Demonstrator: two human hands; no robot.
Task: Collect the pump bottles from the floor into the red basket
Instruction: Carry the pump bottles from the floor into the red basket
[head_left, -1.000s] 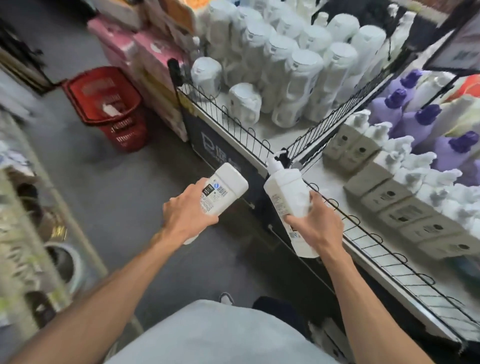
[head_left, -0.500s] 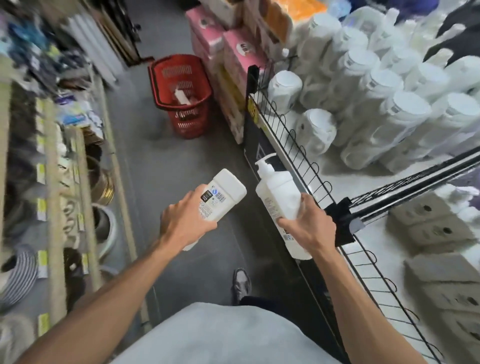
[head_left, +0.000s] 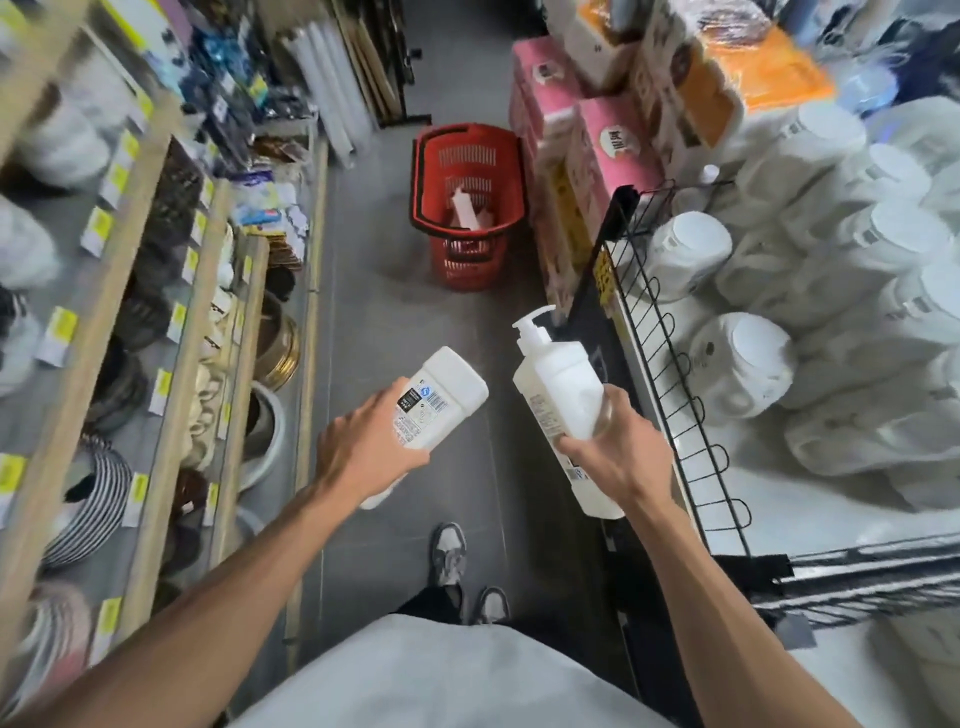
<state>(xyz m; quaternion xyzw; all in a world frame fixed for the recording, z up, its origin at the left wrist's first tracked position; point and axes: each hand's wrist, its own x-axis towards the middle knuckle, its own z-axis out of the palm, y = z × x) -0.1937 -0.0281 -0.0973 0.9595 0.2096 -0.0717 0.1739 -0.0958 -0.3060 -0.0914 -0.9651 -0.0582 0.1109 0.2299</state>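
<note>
Progress: red basket holds some bottles; I read left hand fingers wrapped on one pump bottle, right hand on another, both undelivered.

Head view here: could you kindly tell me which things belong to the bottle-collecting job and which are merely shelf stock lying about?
Part of the job:
- pump bottle in right hand
- white bottle in left hand
- red basket, bottle inside

Just lying about:
- white jugs behind the wire rail
- pink packs
- bowls on left shelves
</note>
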